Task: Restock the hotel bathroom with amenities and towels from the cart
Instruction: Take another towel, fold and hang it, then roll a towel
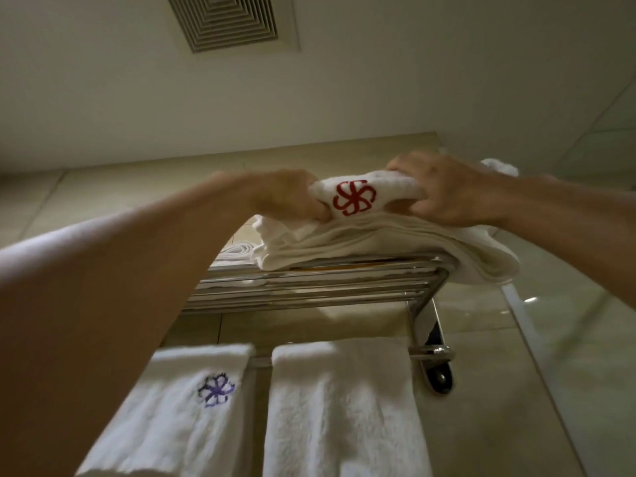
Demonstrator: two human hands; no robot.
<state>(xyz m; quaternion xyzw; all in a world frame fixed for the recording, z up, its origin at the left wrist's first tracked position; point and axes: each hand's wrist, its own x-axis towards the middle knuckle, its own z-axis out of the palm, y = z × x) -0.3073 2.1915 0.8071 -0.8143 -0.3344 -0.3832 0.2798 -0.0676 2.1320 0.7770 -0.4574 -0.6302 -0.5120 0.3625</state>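
A folded white towel with a red emblem (358,197) lies on top of a stack of folded white towels (378,246) on a chrome wall rack (309,287) above my head. My left hand (292,197) grips the towel's left end and my right hand (444,191) grips its right end. The stack overhangs the rack's right side. Below, on the rack's bar, hang two white towels: one with a purple emblem (192,407) on the left and a plain one (344,407) on the right.
A ceiling vent (227,18) is overhead. Beige tiled walls surround the rack, with a glossy glass panel (568,339) to the right. More white folded cloth (237,251) lies at the back left of the rack.
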